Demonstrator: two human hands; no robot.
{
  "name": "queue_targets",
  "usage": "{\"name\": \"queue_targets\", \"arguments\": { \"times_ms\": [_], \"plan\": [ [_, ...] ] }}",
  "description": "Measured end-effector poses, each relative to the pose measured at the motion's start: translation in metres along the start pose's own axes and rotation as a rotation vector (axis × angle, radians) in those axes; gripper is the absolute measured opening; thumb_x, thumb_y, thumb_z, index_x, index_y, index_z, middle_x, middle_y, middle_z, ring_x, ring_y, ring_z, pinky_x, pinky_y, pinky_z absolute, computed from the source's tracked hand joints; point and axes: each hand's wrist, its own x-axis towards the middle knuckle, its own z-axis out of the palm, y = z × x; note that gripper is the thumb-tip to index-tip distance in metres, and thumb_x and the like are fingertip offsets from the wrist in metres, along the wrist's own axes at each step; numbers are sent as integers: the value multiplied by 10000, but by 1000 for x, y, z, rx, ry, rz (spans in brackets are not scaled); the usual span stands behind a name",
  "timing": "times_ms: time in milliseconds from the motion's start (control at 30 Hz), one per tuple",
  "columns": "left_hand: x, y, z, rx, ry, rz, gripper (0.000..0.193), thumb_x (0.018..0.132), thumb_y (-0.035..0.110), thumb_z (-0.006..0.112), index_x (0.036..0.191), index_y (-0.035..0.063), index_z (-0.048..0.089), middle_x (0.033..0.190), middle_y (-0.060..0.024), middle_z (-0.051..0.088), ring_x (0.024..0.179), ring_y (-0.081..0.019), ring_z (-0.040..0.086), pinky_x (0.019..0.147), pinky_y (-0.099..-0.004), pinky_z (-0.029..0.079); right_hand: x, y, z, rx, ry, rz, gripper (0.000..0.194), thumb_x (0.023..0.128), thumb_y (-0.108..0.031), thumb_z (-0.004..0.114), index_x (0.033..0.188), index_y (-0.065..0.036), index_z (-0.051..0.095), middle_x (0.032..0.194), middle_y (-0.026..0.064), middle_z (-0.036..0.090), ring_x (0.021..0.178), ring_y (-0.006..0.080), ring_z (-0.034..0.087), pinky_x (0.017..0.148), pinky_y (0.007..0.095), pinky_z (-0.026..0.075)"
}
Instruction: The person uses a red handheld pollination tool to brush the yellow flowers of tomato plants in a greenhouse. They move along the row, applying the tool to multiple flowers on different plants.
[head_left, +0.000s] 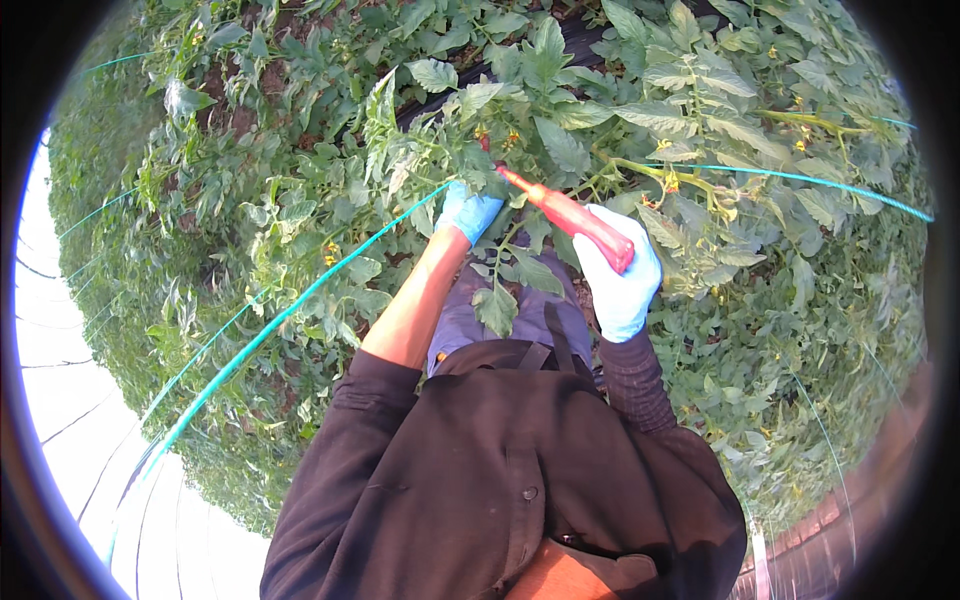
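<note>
My right hand (621, 274), in a pale blue glove, is closed around the red handle of a slim hand tool (574, 217). The tool narrows to an orange neck and points up and left into the foliage, where leaves partly cover its tip. In a blue glove too, my left hand (469, 212) is bent in among the leaves of a tomato plant (480, 105), just left of the tip. Its fingers are largely hidden, so whether they grip a stem is unclear. Small yellow flowers (512, 137) show just above the tip.
A taut green twine (300, 300) runs from the lower left up to my left hand. Another twine (780, 173) crosses the plants at right. A thick stem with yellow flowers (670, 180) leans beside my right hand. Dense tomato foliage (750, 360) surrounds me, and black sheeting (577, 37) shows between plants.
</note>
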Motion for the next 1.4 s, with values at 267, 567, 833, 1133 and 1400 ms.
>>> {"name": "queue_targets", "arguments": {
  "times_ms": [267, 567, 833, 1133, 1400],
  "plan": [
    [-96, 40, -90, -576, 46, -354, 451, 996, 332, 552, 1330, 32, 583, 1173, -212, 671, 1094, -276, 648, 959, -342, 470, -61, -14, -35, 869, 61, 387, 367, 843, -65, 691, 1171, 71, 597, 1039, 160, 684, 919, 260, 680, 852, 353, 543],
    [-217, -12, -82, -715, -11, -481, 404, 943, 189, 590, 1317, 37, 602, 1189, -155, 693, 1077, -230, 671, 949, -325, 500, -125, -23, 2, 1636, -78, 513, 441, 842, -135, 726, 1239, -53, 553, 1198, 135, 632, 1064, 296, 624, 871, 453, 530],
    [-428, -111, -51, -601, 60, -475, 385, 954, 231, 566, 1283, 39, 624, 1204, -150, 687, 1090, -245, 668, 965, -326, 494, -245, -90, 97, 1753, -176, 683, 423, 854, -252, 735, 1199, -67, 575, 1142, 104, 620, 904, 242, 587, 779, 393, 475],
    [-673, -275, 72, -852, 66, -955, 272, 942, 150, 567, 1147, 3, 669, 1019, -99, 719, 933, -189, 645, 908, -324, 492, -369, -178, 190, 1706, -374, 887, 368, 863, -224, 731, 1177, -72, 613, 1116, 123, 648, 854, 250, 607, 770, 387, 488],
    [-734, -279, 111, -482, -198, -937, 250, 857, 162, 593, 1046, 58, 719, 948, -127, 742, 846, -229, 701, 819, -340, 523, -404, -187, 220, 1751, -578, 848, 382, 908, -218, 695, 1234, -46, 595, 1251, 136, 630, 1082, 263, 618, 845, 391, 520]
  ]
}}
